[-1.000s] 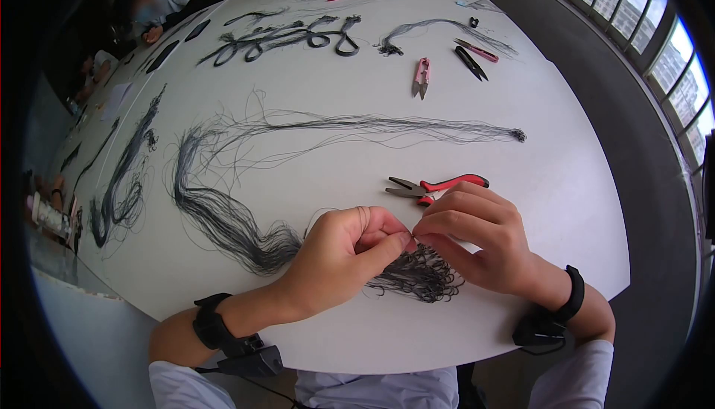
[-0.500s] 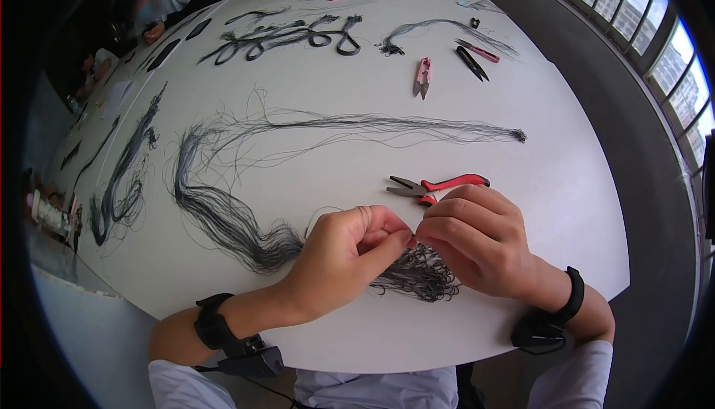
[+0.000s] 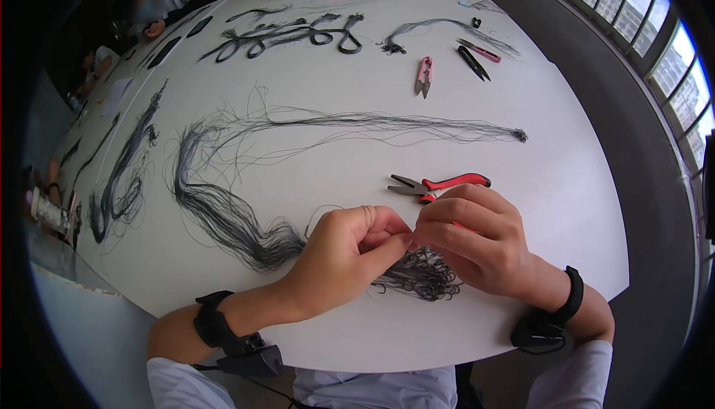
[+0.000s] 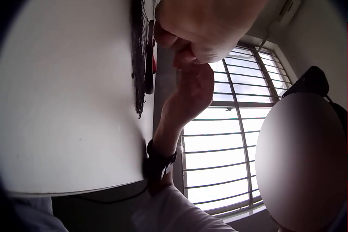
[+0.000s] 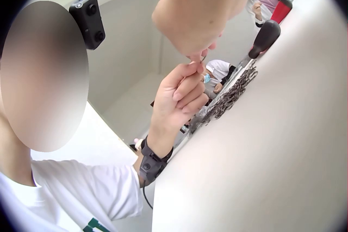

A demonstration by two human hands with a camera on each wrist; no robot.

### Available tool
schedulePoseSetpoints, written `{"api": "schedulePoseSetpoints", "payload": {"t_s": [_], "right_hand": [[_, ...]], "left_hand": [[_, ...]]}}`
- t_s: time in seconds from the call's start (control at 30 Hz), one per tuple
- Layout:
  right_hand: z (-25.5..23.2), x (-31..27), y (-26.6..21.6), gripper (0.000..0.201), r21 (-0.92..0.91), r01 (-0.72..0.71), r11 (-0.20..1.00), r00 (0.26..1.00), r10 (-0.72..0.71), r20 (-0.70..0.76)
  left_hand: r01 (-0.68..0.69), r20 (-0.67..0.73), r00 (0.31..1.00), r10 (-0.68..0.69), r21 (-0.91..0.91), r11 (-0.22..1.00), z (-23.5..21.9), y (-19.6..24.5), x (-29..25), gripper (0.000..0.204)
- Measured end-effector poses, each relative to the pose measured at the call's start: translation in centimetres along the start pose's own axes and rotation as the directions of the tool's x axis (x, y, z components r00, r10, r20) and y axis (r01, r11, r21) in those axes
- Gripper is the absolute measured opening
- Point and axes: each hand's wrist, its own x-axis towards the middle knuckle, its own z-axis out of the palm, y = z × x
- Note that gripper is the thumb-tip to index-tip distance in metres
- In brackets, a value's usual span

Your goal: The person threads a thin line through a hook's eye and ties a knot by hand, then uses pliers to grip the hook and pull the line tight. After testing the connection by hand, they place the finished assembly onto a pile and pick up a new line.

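Above the near part of the table, the left hand and the right hand meet at their fingertips. In the right wrist view, thumb and index finger of the left hand pinch a tiny dark strand, and the fingertips of the right hand close on it too; most of it is hidden. Beneath the hands lies a bundle of curled black strand ends. Its long wavy strands spread out left of the left hand. Red-handled pliers lie just beyond the right hand, jaws apart.
Farther back on the white table lie pink snips, black snips, looped black bundles and a thin bundle. Another bundle lies at the left. Other people sit around the far and left edges.
The right hand's fingers have turned slightly, and a bit of red handle now shows between them. The left hand keeps its pinch nearly in place.
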Motion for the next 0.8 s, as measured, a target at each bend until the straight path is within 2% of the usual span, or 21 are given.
{"api": "schedulePoseSetpoints", "payload": {"t_s": [0.1, 0.17, 0.2, 0.27, 0.3, 0.37, 0.4, 0.6, 0.73, 0.8], "right_hand": [[-0.2, 0.2, -0.1, 0.019, 0.025, 0.026, 0.999, 0.999, -0.027, 0.026], [-0.1, 0.1, 0.2, 0.021, 0.079, -0.089, 0.993, 0.996, 0.09, -0.007], [-0.2, 0.1, 0.3, 0.021, 0.079, -0.088, 0.993, 0.996, 0.088, -0.006], [-0.4, 0.1, 0.5, 0.023, -0.049, -0.322, 0.945, 0.946, 0.324, 0.02], [-0.4, -0.1, 0.6, 0.023, -0.05, -0.321, 0.946, 0.947, 0.322, 0.02], [-0.2, -0.9, 1.1, 0.028, -0.196, -0.38, 0.904, 0.908, 0.405, 0.106], [-0.1, -1.2, 1.2, 0.026, -0.198, -0.421, 0.885, 0.878, 0.452, 0.155], [0.3, -1.5, 1.9, 0.017, -0.182, -0.418, 0.89, 0.862, 0.452, 0.229], [0.3, -1.4, 2.3, 0.014, -0.171, -0.448, 0.878, 0.866, 0.473, 0.161], [-0.1, -1.2, 1.7, 0.015, -0.269, -0.367, 0.891, 0.89, 0.42, 0.175]], "left_hand": [[-0.028, -0.052, 0.998, 0.029, 0.01, 1.0, 0.1, 0.0, 0.1, 0.011], [-0.044, -0.091, 0.995, 0.044, 0.008, 0.999, 0.0, 0.2, 0.0, 0.011], [-0.043, -0.092, 0.995, 0.042, -0.011, 0.999, -0.1, 0.4, 0.0, 0.012], [-0.046, -0.093, 0.995, 0.043, -0.03, 0.998, -0.3, 0.4, 0.0, 0.012], [-0.063, -0.117, 0.992, 0.057, -0.043, 0.997, -0.2, 0.2, 0.0, 0.012], [-0.081, -0.14, 0.987, 0.073, -0.054, 0.995, -0.3, 0.0, 0.1, 0.012], [-0.086, -0.146, 0.986, 0.077, -0.059, 0.995, -0.3, 0.0, 0.1, 0.012], [-0.093, -0.143, 0.986, 0.082, -0.076, 0.993, -0.4, -0.1, 0.2, 0.013], [-0.097, -0.15, 0.985, 0.085, -0.076, 0.992, -0.5, -0.2, 0.3, 0.014], [-0.105, -0.164, 0.982, 0.091, -0.084, 0.991, -0.5, -0.1, 0.2, 0.014]]}}
